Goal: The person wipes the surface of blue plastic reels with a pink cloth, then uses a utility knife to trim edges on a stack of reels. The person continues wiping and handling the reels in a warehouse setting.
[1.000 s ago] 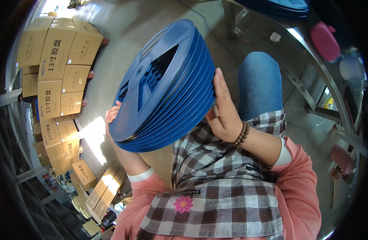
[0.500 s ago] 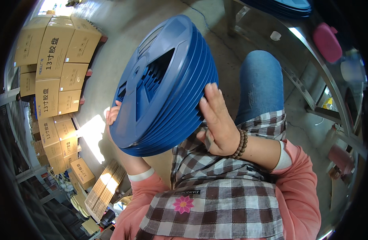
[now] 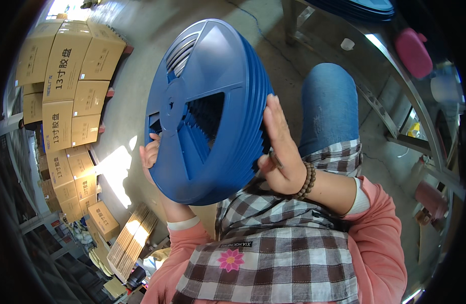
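A stack of blue plastic reels (image 3: 212, 167), with wedge-shaped openings around a central hub, is held up tilted in front of me. My left hand (image 3: 151, 152) grips its left edge, fingers curled over the rim by an opening; part of that hand is hidden behind the stack. My right hand (image 3: 282, 147) lies with its palm against the stacked rims on the right, fingers straight and pointing up. A beaded bracelet (image 3: 307, 181) circles the right wrist. Below the stack is my checked apron (image 3: 273, 263).
Cardboard boxes (image 3: 66, 66) are piled on the left, with a bundle of flat cardboard (image 3: 131, 243) nearer. More blue reels (image 3: 362, 12) rest on a metal-framed table (image 3: 420, 116) at the upper right, near a pink object (image 3: 414, 53). My knee (image 3: 329, 101) juts forward beyond my right hand.
The stack has turned so its front face shows more fully toward me. My left hand has shifted slightly right, and my right hand has slid a little up and right along the rims.
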`<state>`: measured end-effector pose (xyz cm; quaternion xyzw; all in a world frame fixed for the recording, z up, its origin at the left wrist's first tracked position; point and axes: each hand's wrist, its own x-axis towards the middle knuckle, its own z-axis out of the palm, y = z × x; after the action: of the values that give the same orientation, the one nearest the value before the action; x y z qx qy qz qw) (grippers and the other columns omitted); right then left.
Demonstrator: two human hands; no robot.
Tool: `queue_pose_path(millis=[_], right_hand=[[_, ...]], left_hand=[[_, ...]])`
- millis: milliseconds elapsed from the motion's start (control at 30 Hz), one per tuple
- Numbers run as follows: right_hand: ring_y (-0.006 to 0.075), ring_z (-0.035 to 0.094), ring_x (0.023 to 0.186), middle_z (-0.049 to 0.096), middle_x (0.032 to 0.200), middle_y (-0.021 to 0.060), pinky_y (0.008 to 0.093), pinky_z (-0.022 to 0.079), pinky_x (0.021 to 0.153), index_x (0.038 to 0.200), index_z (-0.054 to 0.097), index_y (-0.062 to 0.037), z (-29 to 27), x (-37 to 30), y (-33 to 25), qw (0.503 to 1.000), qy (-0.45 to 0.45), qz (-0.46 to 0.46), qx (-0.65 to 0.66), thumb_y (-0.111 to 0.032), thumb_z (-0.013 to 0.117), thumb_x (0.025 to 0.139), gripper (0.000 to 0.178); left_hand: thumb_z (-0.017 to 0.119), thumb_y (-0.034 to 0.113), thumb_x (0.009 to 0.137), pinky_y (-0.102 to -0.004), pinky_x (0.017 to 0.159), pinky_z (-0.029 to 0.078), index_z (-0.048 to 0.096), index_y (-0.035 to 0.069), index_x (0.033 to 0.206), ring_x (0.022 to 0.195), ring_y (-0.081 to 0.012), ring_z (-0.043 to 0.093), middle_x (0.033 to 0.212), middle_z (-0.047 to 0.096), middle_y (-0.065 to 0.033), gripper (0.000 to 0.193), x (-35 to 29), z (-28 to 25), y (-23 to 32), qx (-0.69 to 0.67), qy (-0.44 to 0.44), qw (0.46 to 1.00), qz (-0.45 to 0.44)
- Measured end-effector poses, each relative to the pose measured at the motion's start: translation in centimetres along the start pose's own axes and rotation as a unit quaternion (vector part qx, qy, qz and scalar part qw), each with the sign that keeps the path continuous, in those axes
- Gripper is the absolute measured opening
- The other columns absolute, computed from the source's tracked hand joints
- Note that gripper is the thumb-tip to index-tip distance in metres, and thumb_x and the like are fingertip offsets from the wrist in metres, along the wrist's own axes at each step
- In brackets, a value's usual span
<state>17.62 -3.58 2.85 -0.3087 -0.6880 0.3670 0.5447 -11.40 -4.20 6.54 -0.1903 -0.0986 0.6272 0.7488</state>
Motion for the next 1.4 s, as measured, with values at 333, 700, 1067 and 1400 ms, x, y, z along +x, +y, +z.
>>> queue_pose_path(millis=[333, 700, 1067, 1400], right_hand=[[0.0401, 0.01, 0.148, 0.012, 0.157, 0.0283, 0.046, 0.01, 0.119, 0.151, 0.013, 0.0057, -0.2, 0.5, 0.5, 0.998, 0.042, 0.045, -0.001, -0.021, 0.047, 0.099, 0.067], [0.0467, 0.001, 0.147, 0.002, 0.156, 0.0335, 0.0561, 0.0, 0.116, 0.15, 0.01, 0.0095, 0.8, -0.4, -3.2, 0.991, -0.041, -0.009, -0.127, -0.014, 0.045, 0.09, 0.074], [0.0246, 0.027, 0.146, 0.043, 0.148, 0.0139, 0.0574, -0.001, 0.117, 0.139, 0.047, -0.0054, 4.6, -2.3, -7.1, 0.942, -0.149, -0.149, -0.262, -0.025, 0.047, 0.09, 0.053], [0.0288, 0.034, 0.142, 0.044, 0.146, 0.0198, 0.049, 0.012, 0.119, 0.134, 0.049, 0.0005, 4.9, -2.7, -8.2, 0.956, -0.2, -0.159, -0.144, -0.026, 0.048, 0.093, 0.049]], left_hand=[[0.049, 0.027, 0.102, -0.0224, 0.061, 0.043, 0.041, -0.008, 0.125, 0.061, -0.0082, 0.044, 0.077, 0.043, 0.0006, 0.043, -0.4, 1.1, 1.1, 0.068, 0.037, 0.995, 0.06], [0.059, 0.017, 0.095, -0.0232, 0.057, 0.042, 0.042, -0.004, 0.114, 0.058, -0.0084, 0.046, 0.072, 0.047, -0.0008, 0.033, 0.1, 2.4, -0.1, -0.006, 0.094, 0.991, 0.095], [0.055, 0.012, 0.095, -0.0252, 0.061, 0.042, 0.042, -0.004, 0.117, 0.06, -0.0089, 0.046, 0.076, 0.046, -0.0003, 0.03, -0.2, 2.5, -0.2, 0.046, 0.074, 0.99, 0.114], [0.056, 0.018, 0.097, -0.0248, 0.062, 0.042, 0.042, -0.004, 0.12, 0.06, -0.0085, 0.045, 0.076, 0.045, 0.0004, 0.034, -0.3, 2.6, -0.1, 0.054, 0.08, 0.989, 0.109]])
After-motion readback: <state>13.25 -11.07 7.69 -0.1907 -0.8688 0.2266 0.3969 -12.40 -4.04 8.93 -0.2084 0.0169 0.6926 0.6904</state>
